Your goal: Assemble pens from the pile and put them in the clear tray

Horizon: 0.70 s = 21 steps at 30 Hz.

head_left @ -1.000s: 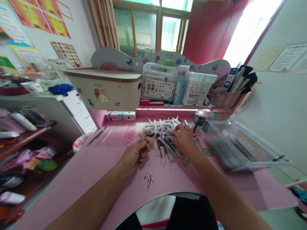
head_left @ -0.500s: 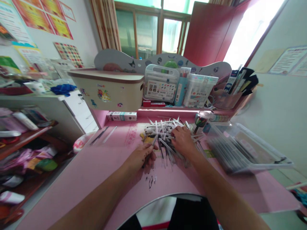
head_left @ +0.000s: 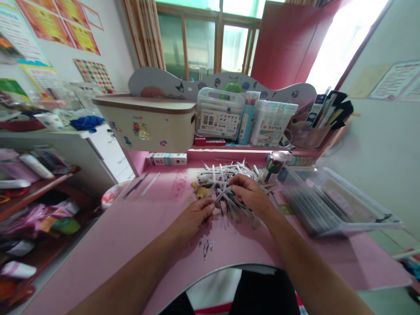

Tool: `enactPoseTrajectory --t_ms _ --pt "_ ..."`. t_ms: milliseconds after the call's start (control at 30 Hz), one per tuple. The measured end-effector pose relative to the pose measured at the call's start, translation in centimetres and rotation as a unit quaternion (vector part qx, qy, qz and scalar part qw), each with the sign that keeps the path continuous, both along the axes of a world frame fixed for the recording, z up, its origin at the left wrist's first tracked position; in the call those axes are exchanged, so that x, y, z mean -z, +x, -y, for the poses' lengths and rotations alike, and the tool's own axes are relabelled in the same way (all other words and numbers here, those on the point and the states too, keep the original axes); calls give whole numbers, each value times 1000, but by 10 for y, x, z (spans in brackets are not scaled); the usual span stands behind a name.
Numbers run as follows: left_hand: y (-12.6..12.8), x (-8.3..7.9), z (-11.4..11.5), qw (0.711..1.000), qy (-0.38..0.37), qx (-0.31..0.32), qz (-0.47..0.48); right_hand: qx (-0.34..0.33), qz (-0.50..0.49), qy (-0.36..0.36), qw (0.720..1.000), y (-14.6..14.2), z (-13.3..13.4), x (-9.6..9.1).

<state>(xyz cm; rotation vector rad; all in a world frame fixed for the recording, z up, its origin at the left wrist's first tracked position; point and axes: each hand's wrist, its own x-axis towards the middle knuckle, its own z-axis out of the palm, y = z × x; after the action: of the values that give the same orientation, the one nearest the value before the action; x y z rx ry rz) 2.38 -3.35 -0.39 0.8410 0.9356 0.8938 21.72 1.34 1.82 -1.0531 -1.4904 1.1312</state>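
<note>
Nearest, at the bottom edge, a dark garment (head_left: pixel 262 293) in the curved cut-out of a pink laminate desk (head_left: pixel 98 249). Two bare forearms angled up and inward across the desk. Small black specks (head_left: pixel 206 248) on the pink surface, just below the hands. Left hand (head_left: pixel 193 216) closed, fingers curled around a thin white plastic tube (head_left: pixel 220 197), the tube's far end pointing toward the right hand (head_left: pixel 251 197). Right fingers bent over at the tube's end or the pile beside it, no way of telling whether pinched or merely touching.

Compared with half a second ago, hands drawn closer together, the tube now lifted clear between them, apart from the rest.

Just beyond and under the hands, a loose, criss-crossed heap of black-tipped white tubes (head_left: pixel 226 173), a yellow scrap (head_left: pixel 201 191) at its left edge. To the right, a round metal canister (head_left: pixel 274 166) and a clear plastic tray (head_left: pixel 341 205) with rows of grey sticks. Farther off, a cream stickered bin (head_left: pixel 144 129), clear plastic marker cases (head_left: pixel 219 113), then a wooden-framed window (head_left: pixel 200 43).
</note>
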Motion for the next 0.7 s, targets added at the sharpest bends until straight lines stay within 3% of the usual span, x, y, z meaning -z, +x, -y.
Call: enactPoseTrajectory --t_ms 400,500,600,700 --pt "1 -2 2 999 32 21 -14 -41 33 0 999 -8 9 3" --pt "-2 0 -3 990 119 17 -69 -32 36 -1 999 -15 12 4" --pt "-4 -2 -7 961 241 -7 -138 -14 45 15 999 -20 13 9" --pt "-3 -6 -6 931 298 -23 -208 -17 44 21 999 -22 13 14"
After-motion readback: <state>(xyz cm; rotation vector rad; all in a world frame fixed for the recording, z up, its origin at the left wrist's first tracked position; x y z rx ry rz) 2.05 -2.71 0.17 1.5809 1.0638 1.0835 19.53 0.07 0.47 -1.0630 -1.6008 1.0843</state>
